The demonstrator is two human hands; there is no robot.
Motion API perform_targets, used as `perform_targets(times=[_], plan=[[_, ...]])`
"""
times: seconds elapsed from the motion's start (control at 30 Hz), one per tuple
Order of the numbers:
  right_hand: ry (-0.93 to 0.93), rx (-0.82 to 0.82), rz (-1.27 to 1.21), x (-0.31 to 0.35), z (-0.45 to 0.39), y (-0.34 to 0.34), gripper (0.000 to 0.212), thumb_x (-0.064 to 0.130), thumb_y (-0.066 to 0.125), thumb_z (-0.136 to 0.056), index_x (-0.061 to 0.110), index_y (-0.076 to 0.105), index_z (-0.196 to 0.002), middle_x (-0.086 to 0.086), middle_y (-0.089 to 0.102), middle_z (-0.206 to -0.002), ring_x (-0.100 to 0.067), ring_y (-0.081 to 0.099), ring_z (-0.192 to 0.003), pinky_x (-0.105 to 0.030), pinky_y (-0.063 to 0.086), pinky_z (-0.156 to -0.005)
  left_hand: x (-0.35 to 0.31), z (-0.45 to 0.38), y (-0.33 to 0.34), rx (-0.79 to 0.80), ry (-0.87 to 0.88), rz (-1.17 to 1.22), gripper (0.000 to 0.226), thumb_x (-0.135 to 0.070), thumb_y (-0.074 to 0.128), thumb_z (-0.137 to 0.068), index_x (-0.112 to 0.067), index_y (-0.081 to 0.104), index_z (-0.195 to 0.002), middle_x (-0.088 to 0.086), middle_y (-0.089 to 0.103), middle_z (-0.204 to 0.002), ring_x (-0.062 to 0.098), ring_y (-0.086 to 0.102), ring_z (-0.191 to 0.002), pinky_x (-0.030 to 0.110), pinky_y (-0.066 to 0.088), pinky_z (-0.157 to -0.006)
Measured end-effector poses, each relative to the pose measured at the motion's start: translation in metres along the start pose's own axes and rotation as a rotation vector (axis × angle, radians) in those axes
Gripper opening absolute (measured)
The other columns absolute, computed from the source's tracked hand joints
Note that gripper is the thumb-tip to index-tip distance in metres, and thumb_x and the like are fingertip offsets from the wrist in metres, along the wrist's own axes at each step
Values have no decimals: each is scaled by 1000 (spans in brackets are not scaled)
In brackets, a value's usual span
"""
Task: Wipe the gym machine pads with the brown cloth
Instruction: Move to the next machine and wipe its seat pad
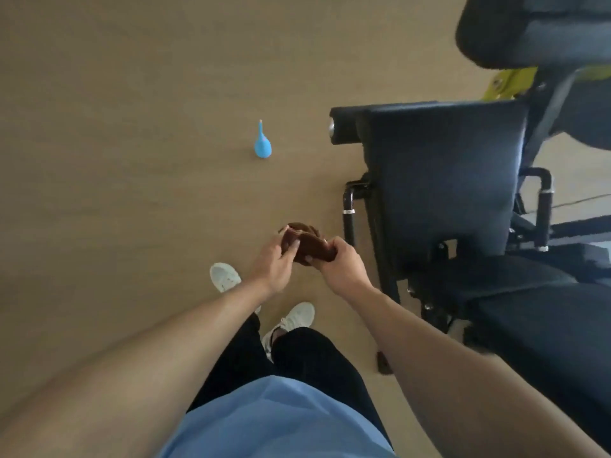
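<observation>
A: Status?
B: Both hands, left hand [276, 264] and right hand [340, 264], fingers curled round brown cloth [309, 244], bunched above the floor [132, 160].
A: Pads?
B: Back pad [443, 180] untouched, just right. Wiping apparently not started.

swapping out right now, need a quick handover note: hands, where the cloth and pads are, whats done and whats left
Left hand: gripping the left end of the brown cloth.
Right hand: gripping the cloth's right end. The cloth is bunched between both hands, in the air above the wooden floor.
Pads: the large black back pad stands to the right of the hands; the seat pad lies lower right; another pad sits top right. The cloth touches none of them.
Done: cloth is in hand. No wiping can be seen.
Left: carry the cloth to the pads and wipe each.
Also: a blue bulb-shaped object stands on the floor ahead.
</observation>
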State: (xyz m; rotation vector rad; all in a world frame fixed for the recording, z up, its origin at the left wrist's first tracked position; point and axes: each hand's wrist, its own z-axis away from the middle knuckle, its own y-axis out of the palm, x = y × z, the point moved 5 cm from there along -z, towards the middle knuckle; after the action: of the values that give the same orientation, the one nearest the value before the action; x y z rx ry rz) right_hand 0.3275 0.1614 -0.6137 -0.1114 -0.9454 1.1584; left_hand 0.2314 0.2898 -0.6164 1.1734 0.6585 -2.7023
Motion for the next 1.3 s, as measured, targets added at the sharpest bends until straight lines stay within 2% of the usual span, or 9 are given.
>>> perform_targets(times=[0.1,0.27,0.37,0.47,0.63,0.77,0.9,1.1,1.3], plan=[[-76,163,201,33,5,42,29,28,82,-80,20,63,-101,2,71,-92,-17,68,-86,-40,59,-80,42,31,-42,-97,-129,65,44,-42,43,-103,-7,65,-121,14,70,-114,28,63,-109,33,45,-91],[-310,425,445,99,35,131,28,23,77,-83,29,60,-105,9,70,-95,-15,68,-87,-25,52,-64,115,97,-113,-310,-158,315,40,-41,42,-104,-16,70,-118,7,73,-110,23,66,-105,31,48,-89],[-431,561,647,131,68,206,6,32,74,-87,30,68,-90,2,74,-84,-21,69,-82,-33,53,-70,166,150,-153,-428,-234,393,38,-37,42,-105,-15,68,-123,9,71,-116,24,65,-108,29,47,-89],[-517,641,735,158,114,284,12,36,74,-88,27,67,-84,1,67,-77,-20,64,-74,-31,44,-62,227,213,-192,-546,-311,462,48,-48,41,-100,-17,67,-126,10,72,-119,26,65,-112,33,49,-94],[-679,685,703,192,215,408,16,26,78,-87,18,66,-82,3,57,-71,-17,53,-72,-16,34,-53,319,328,-247,-738,-314,586,42,-45,43,-98,-21,69,-121,9,73,-116,24,66,-111,35,50,-98],[-741,828,688,203,304,509,21,27,77,-89,15,64,-79,5,57,-68,-13,53,-65,-17,38,-55,391,425,-286,-951,-391,703,28,-33,46,-104,-23,70,-114,-1,72,-102,11,67,-90,15,47,-74],[-806,1021,724,222,390,595,19,32,72,-93,12,71,-92,5,68,-78,-3,61,-72,-12,43,-61,458,510,-307,-1149,-499,800,29,-36,46,-103,-25,70,-115,-1,74,-108,18,67,-101,37,51,-94],[-893,1116,759,250,490,725,16,34,71,-93,26,65,-80,4,68,-80,-11,64,-74,-21,45,-62,544,599,-350,-1364,-576,986,25,-37,50,-99,-31,72,-111,-5,76,-104,14,70,-99,41,55,-92],[-921,1237,728,287,577,877,14,25,74,-92,17,67,-82,2,70,-79,-12,63,-72,-13,42,-56,638,679,-436,-1462,-638,1008,21,-28,53,-101,-43,67,-96,-11,74,-96,3,67,-91,20,48,-73]])
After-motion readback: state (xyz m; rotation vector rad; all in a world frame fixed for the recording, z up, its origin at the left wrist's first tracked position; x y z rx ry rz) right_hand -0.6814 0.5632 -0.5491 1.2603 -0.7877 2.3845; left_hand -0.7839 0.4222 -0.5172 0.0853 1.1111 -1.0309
